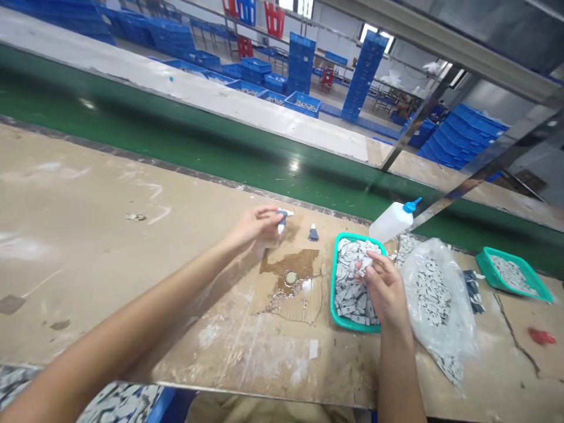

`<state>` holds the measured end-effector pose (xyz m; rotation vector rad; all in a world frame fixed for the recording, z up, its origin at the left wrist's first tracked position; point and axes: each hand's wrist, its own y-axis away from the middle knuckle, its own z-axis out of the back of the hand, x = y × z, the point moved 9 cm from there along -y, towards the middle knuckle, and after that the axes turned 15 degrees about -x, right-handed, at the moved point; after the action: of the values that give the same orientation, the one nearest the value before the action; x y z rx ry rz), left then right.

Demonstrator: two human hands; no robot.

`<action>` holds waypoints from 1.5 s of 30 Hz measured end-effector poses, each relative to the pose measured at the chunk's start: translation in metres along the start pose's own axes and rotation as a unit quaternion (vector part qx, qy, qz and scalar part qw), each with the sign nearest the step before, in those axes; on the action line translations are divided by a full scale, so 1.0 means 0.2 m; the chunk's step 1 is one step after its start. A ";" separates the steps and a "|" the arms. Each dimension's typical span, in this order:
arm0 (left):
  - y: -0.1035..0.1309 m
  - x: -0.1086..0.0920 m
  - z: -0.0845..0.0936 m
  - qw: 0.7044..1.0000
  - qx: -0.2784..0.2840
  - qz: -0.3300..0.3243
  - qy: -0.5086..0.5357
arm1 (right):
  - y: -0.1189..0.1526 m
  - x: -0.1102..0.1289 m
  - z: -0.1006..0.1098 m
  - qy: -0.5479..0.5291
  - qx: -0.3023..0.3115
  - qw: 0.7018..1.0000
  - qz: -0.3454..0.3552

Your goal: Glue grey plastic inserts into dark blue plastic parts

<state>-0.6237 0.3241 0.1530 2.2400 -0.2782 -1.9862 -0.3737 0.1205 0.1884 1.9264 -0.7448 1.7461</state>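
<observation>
My left hand (258, 224) is closed on a small dark-grey and white plastic part (282, 220), held just above the board near its far edge. A similar grey part with a white tip (313, 233) stands on the board to the right of it. Over the teal basket (333, 294) my right hand (382, 282) pinches a small light-grey plastic piece (365, 265). Many flat light-grey pieces (352, 294) fill that basket. Between the hands lies a wet piece of cardboard (308, 305) with a small round cap (291, 278) on it.
A white squeeze bottle (391, 222) with a blue nozzle stands behind the basket. To the right are a clear bag of small parts (434, 294) and another teal basket (484, 264). A green conveyor belt (247, 167) runs beyond the board. Below left sits a blue crate (165, 405) of parts.
</observation>
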 end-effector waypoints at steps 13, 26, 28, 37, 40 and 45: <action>-0.64 -0.17 -0.31 0.915 -0.147 -0.222 -0.302 | -0.01 -0.04 -0.01 -0.009 0.046 0.999 -0.021; -0.15 0.04 -0.63 0.838 0.284 -0.314 -0.345 | -0.02 -0.08 -0.02 0.044 -0.018 0.999 -0.026; -0.02 0.10 -0.67 0.820 0.375 -0.301 -0.310 | -0.02 -0.09 -0.02 0.039 -0.020 0.998 -0.034; -0.01 0.10 -0.57 0.854 0.324 -0.287 -0.287 | -0.02 -0.10 -0.02 0.015 -0.013 0.998 -0.056; 0.02 0.11 -0.49 0.881 0.289 -0.273 -0.255 | 0.00 -0.08 -0.04 0.013 0.005 0.998 -0.053; 0.13 0.14 -0.31 0.945 0.242 -0.174 -0.133 | 0.06 -0.07 -0.09 0.053 0.028 0.998 -0.019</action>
<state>-0.5603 0.2905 0.1387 2.4258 -0.4722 -2.6634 -0.3950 0.1238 0.1768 1.8548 -0.6236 1.8494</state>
